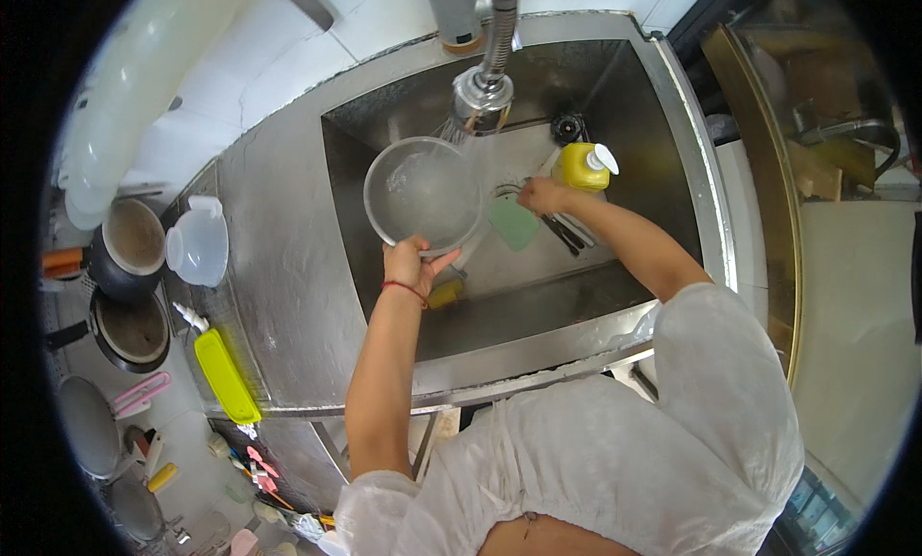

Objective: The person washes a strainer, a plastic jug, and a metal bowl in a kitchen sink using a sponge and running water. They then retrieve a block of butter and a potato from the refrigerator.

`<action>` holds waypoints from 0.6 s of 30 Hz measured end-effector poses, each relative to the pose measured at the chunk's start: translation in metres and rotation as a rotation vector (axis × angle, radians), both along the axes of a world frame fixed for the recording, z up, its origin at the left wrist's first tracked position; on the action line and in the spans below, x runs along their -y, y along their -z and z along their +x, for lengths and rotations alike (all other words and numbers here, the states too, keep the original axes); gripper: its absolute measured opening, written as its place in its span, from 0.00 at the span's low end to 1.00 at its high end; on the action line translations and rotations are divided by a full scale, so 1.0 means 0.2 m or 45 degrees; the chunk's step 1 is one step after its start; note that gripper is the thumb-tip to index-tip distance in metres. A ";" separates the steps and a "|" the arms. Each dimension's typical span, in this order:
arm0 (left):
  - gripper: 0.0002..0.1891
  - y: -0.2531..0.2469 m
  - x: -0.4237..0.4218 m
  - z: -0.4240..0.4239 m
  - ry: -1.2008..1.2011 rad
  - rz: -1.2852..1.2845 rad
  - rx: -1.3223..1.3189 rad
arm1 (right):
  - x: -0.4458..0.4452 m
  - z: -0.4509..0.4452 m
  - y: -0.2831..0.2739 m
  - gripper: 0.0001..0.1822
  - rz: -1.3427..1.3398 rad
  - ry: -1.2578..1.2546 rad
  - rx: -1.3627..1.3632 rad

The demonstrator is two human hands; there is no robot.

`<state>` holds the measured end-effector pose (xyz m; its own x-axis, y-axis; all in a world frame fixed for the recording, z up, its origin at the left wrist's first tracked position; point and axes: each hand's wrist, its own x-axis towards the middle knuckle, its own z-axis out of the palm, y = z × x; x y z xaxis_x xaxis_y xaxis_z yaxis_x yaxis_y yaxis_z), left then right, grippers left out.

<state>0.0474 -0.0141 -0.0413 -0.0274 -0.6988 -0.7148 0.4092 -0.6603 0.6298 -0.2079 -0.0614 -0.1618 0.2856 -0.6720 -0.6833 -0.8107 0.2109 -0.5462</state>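
My left hand [416, 262], with a red string at the wrist, grips the near rim of a round greyish bowl [425, 196] in the sink. Water streams from the faucet head [482, 99] at the bowl's right side, and cloudy water shows inside. Further right, my right hand [542, 196] is down by a pale green flat scraper [513, 221] and some dark-handled utensils [565, 235]. Its fingers are curled, and whether they hold anything is hidden. Just beyond it stands a yellow pump bottle [582, 167] with a white top.
The stainless-steel sink [490, 336] has a dark drain fitting [567, 128] at the back. A yellow object [445, 294] lies near my left wrist. On the left are a translucent plastic jug [202, 246], a lime-green tray [227, 376] and pots [133, 239]. A gold-framed glass panel [763, 160] stands right.
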 end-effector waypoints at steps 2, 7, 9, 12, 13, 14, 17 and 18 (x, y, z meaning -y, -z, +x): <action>0.31 -0.04 -0.01 -0.04 -0.015 -0.042 0.140 | -0.09 0.00 0.26 0.15 -0.207 -0.171 -0.306; 0.43 -0.16 -0.03 -0.10 -0.033 -0.351 0.727 | -0.25 0.27 0.49 0.15 -0.178 -0.522 -0.002; 0.43 -0.17 -0.03 -0.05 -0.030 -0.554 0.984 | -0.36 0.50 0.45 0.16 -0.362 -0.666 0.270; 0.42 -0.19 -0.01 0.02 0.057 -0.947 1.461 | -0.50 0.87 0.51 0.18 -0.692 -0.818 0.507; 0.42 -0.21 -0.01 0.03 0.060 -0.998 1.550 | -0.54 0.97 0.53 0.23 -0.618 -0.813 0.440; 0.42 -0.27 -0.01 0.03 0.064 -1.071 1.634 | -0.55 1.03 0.54 0.27 -0.561 -0.796 0.362; 0.43 -0.42 0.03 0.01 0.059 -1.209 1.723 | -0.50 1.15 0.62 0.28 -0.079 -0.836 0.178; 0.43 -0.45 0.06 -0.02 0.095 -1.255 1.747 | -0.45 1.16 0.75 0.18 -0.140 -0.794 0.255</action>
